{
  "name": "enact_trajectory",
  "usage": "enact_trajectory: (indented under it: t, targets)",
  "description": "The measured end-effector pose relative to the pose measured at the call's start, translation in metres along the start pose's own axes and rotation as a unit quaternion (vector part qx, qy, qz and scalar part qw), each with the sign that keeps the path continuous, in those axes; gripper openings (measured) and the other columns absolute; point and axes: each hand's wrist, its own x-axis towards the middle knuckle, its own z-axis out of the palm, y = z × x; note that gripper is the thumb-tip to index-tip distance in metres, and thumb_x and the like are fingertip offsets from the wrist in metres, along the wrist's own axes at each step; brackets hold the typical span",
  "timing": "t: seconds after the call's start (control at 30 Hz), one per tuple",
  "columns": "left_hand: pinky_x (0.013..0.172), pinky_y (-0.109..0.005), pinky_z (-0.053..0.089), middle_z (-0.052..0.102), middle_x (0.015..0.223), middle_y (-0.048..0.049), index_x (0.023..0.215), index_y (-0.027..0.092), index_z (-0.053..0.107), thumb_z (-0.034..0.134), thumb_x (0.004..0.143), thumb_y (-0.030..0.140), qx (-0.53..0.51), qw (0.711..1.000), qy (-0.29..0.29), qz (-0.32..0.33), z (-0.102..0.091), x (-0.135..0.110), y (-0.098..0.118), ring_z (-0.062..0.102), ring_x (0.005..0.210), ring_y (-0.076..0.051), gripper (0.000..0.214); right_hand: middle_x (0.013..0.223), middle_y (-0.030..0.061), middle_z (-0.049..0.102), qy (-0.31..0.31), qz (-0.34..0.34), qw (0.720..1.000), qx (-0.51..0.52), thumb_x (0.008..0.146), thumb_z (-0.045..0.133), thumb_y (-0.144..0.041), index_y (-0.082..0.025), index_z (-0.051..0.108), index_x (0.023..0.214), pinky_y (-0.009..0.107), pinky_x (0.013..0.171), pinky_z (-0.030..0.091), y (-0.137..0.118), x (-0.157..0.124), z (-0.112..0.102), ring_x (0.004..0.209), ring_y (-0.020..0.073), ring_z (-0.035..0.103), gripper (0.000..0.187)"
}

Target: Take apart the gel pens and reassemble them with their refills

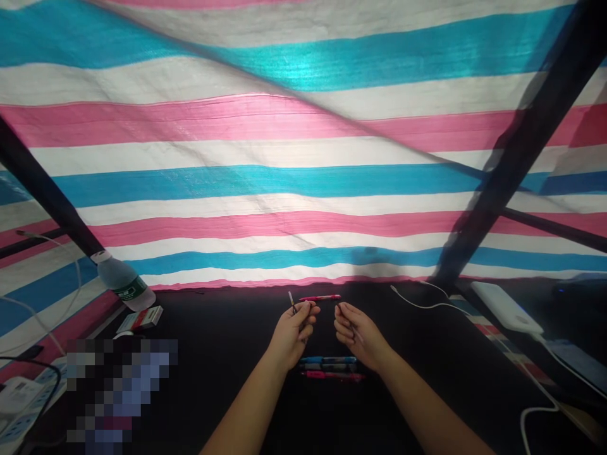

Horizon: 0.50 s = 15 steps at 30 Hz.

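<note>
My left hand (294, 332) is closed, thumb against the fingers, around a slim pen part (291, 301) with a pale end that sticks up past the knuckles. Apart from it, to the right, my right hand (356, 330) pinches a thin, dark, pen-like piece (338, 306); most of it is hidden by the fingers. Just beyond both hands a red pen (322, 297) lies crosswise on the black tabletop (213, 379). Nearer to me, between the forearms, rest a blue pen (327, 359), a dark pen (328, 367) and another red pen (332, 376), side by side.
At the left stand a water bottle (124, 281), a small box (148, 318) and a power strip (28, 417). A white power bank (506, 308) with a white cable (526, 417) lies at the right. Striped sheeting (284, 227) and dark frame bars (512, 158) close off the back.
</note>
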Motion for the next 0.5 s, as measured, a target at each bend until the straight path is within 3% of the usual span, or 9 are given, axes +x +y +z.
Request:
enact_trajectory:
  t: [0.23, 0.5]
  targets:
    - [0.035, -0.011, 0.022, 0.074, 0.085, -0.0113, 0.088, 0.009, 0.073, 0.095, 0.064, 0.030, 0.006, 1.000, 0.004, -0.005, -0.0012, 0.0001, -0.0002, 0.060, 0.061, -0.007, 0.039, 0.061, -0.0083, 0.036, -0.006, -0.004, 1.000, 0.001, 0.082, 0.082, -0.040, -0.016, 0.067, 0.081, 0.019, 0.040, 0.015, -0.0007, -0.0024, 0.0021, 0.046, 0.0042, 0.021, 0.029]
    - [0.038, -0.014, 0.019, 0.076, 0.089, -0.0138, 0.089, 0.011, 0.072, 0.091, 0.069, 0.041, 0.165, 0.981, 0.008, 0.099, -0.0017, 0.0019, -0.0079, 0.072, 0.068, -0.017, 0.040, 0.051, -0.0108, 0.032, 0.025, -0.070, 0.989, -0.129, 0.080, 0.081, -0.049, -0.017, 0.061, 0.071, 0.020, 0.041, 0.015, 0.0064, -0.0003, 0.0018, 0.042, 0.0038, 0.021, 0.038]
